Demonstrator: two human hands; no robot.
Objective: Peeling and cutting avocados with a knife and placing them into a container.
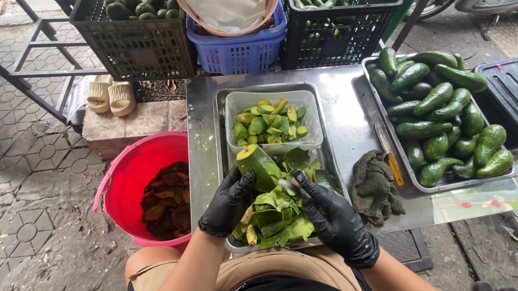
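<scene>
Green avocado (pixel 257 163) being peeled by two black-gloved hands over a steel tray (pixel 223 136) of peelings.

Left hand (pixel 228 203) grips the half-peeled avocado, fingers closed around it; right hand (pixel 335 217) is closed on a small knife (pixel 293 188) just beside the fruit. Behind them a clear tub (pixel 233 113) holds avocado pieces. On the steel table (pixel 344 112) a dark rag (pixel 373 185) lies right of the tray, then a tray of whole avocados (pixel 440 118). A red bucket (pixel 132 176) of dark skins stands on the left.

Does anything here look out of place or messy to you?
Nothing looks spilled or broken. The one odd sight is a pair of beige sandals parked on a stone block beside the crates. The avocado peels stay inside the metal tray.
</scene>
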